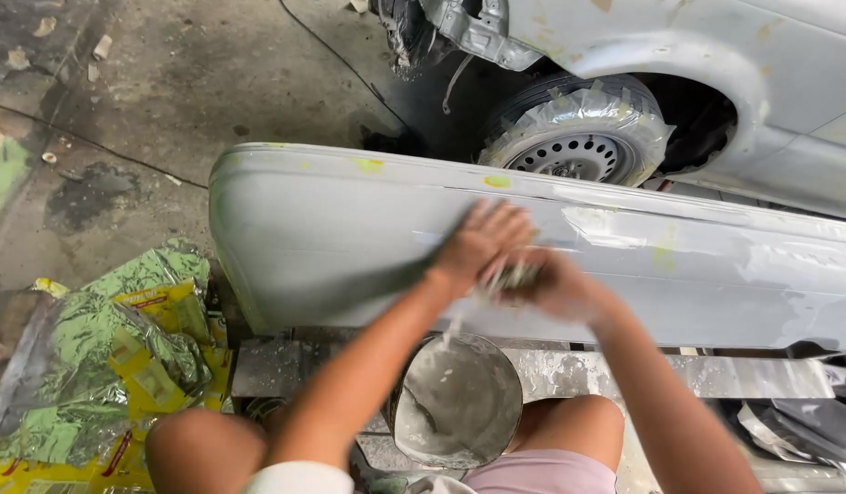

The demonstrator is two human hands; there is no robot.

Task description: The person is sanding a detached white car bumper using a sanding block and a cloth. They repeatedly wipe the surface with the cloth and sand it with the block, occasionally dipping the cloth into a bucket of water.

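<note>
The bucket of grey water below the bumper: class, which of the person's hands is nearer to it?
Right, narrowly. The right hand is over the bumper just above the bucket, water dribbling down from it. The left hand lies flat on the bumper, higher up and farther away.

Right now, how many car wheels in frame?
1. The wrapped wheel sits top centre, behind the grey bumper panel, under the car body. Other wheels may lie out of frame.
</note>
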